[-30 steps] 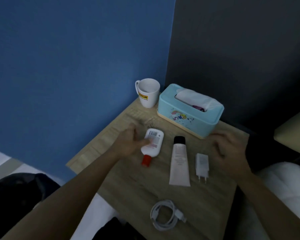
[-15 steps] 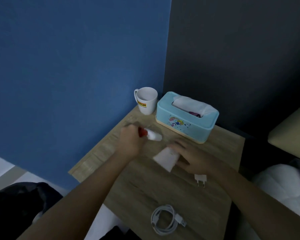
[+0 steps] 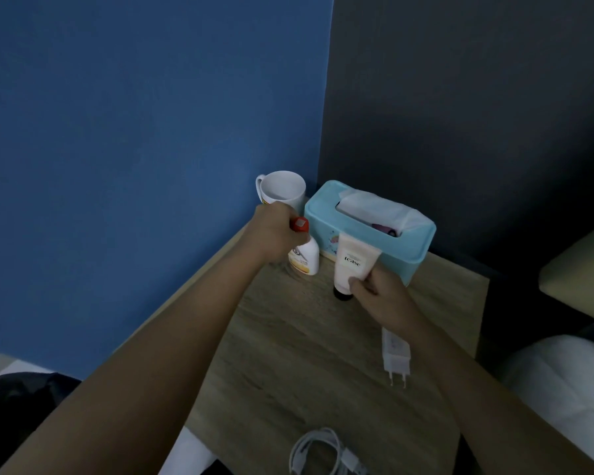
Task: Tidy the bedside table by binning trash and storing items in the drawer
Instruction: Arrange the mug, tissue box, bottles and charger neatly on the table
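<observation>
I see one wooden counter (image 3: 288,354) set in the corner between a blue wall and a dark wall; two hands work over it. My left hand (image 3: 275,236) is clamped on one small white bottle (image 3: 304,257) with a red cap (image 3: 299,223); the bottle stands upright, cap up, its base on or just above the counter, I cannot tell which; it sits just in front of the mug and just left of the tissue box. My right hand (image 3: 379,296) is closed around one pale tube (image 3: 352,264) printed with dark lettering; the tube stands cap-down, its black cap (image 3: 343,295) touching or nearly touching the counter, its flat crimped end up against the front of the tissue box.

Items counted on the counter: one white mug (image 3: 283,190) at the far corner, handle to the left; one light blue tissue box (image 3: 374,231) beside it, with one white tissue standing out of the slot; one white charger plug (image 3: 395,354) lying flat, prongs toward me, just beside my right wrist; one coiled white cable (image 3: 323,452) at the near edge, well apart from both hands. A white bedding mass (image 3: 563,382) lies at the right.
</observation>
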